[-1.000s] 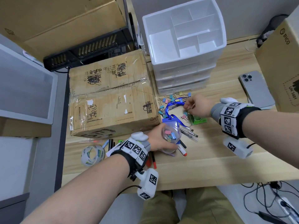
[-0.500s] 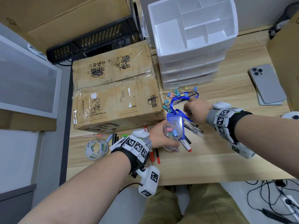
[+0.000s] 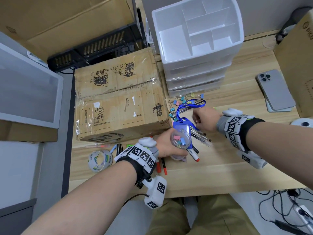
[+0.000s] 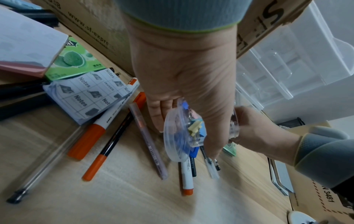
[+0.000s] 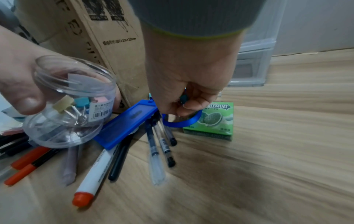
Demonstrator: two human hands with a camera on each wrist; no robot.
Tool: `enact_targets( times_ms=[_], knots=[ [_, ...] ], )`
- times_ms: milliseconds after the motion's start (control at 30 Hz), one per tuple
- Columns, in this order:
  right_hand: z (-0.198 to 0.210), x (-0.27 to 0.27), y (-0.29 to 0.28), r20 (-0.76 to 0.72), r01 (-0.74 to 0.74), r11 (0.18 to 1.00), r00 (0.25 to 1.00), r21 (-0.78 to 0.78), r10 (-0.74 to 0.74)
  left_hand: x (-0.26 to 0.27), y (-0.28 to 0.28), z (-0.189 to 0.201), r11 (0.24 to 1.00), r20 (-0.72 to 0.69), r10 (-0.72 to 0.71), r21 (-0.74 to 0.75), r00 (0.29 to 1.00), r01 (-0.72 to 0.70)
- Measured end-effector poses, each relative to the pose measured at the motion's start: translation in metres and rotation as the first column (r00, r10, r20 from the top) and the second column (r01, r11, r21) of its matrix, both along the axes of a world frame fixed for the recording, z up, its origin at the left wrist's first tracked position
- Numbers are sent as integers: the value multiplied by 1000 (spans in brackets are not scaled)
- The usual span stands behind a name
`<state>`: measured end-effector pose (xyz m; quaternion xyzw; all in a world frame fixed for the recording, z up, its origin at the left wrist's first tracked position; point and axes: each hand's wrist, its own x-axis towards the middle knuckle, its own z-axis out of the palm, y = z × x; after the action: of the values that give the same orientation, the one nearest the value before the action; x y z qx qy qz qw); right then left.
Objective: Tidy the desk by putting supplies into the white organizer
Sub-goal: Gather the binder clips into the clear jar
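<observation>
My left hand (image 3: 166, 145) grips a clear plastic jar (image 3: 180, 140) holding a few pastel binder clips, tilted just above the pens. The jar (image 5: 70, 100) has its mouth open toward my right hand. My right hand (image 3: 197, 118) is curled just right of the jar, above the blue badge holder (image 3: 183, 128). Its fingertips pinch a teal binder clip (image 5: 184, 97). More loose clips (image 3: 183, 100) lie by the blue lanyard (image 3: 191, 106) in front of the white organizer (image 3: 194, 64), whose top compartments show nothing inside.
Pens (image 3: 201, 135) and orange-capped markers (image 5: 93, 174) lie under the hands. A green gum pack (image 5: 212, 119), sticky notes (image 4: 90, 92) and a tape roll (image 3: 100, 160) sit nearby. A cardboard box (image 3: 118, 99) stands at the left, a phone (image 3: 275, 89) at the right.
My right hand has drawn back a little from the clip pile toward the jar. The left hand keeps holding the jar in about the same spot.
</observation>
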<state>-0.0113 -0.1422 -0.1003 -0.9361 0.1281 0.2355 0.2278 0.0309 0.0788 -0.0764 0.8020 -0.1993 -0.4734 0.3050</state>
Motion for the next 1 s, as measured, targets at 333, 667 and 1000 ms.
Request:
enact_targets(
  times_ms=[333,667,1000],
  knots=[
    [48,17,3,-301,316,667,943,674,-142,-3,-3,3,1000,-63,10,1,998,-10],
    [41,25,-2,-216,379,716,925,586,-312,-2,-9,-1,1000,-145,3,-30,989,-8],
    [-5,26,-40,6,252,968,968,-10,-251,1,-6,-6,1000,-112,6,31,994,-3]
  ],
)
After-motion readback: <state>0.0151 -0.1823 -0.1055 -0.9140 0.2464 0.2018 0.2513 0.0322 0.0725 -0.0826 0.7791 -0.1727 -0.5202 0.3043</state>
